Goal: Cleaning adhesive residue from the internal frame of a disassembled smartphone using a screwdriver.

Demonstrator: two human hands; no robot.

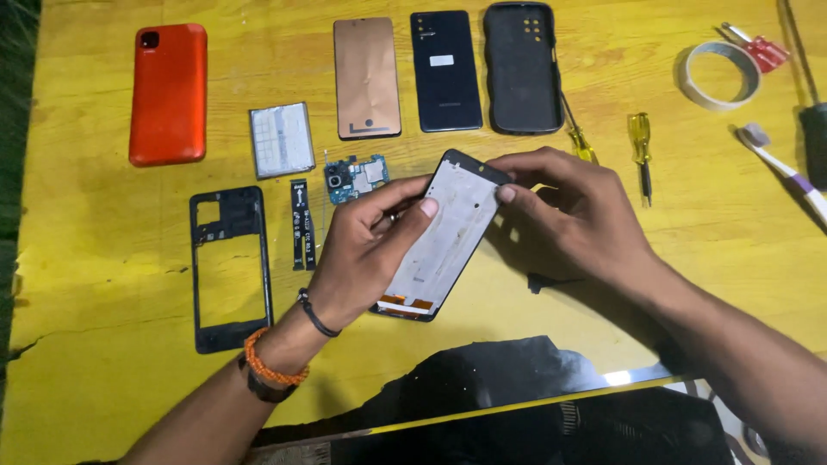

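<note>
Both my hands hold a bare phone display frame [448, 228] tilted just above the yellow table [103, 250], its silver inner side facing up. My left hand [366, 250] grips its left edge with the thumb on top. My right hand [573, 215] pinches its upper right corner. Just beyond my left hand lie a small blue-green circuit board [355, 177], a black flex strip [301, 224] and a silver battery [281, 139].
A black mid frame [229, 269] lies at the left, an orange phone back cover [169, 93] above it. Along the far edge lie a copper-coloured panel [367, 77], a dark back cover [445, 71] and a black case [522, 67]. Two yellow screwdrivers [639, 142], a tape roll [719, 75] and a toothbrush [784, 165] lie at the right.
</note>
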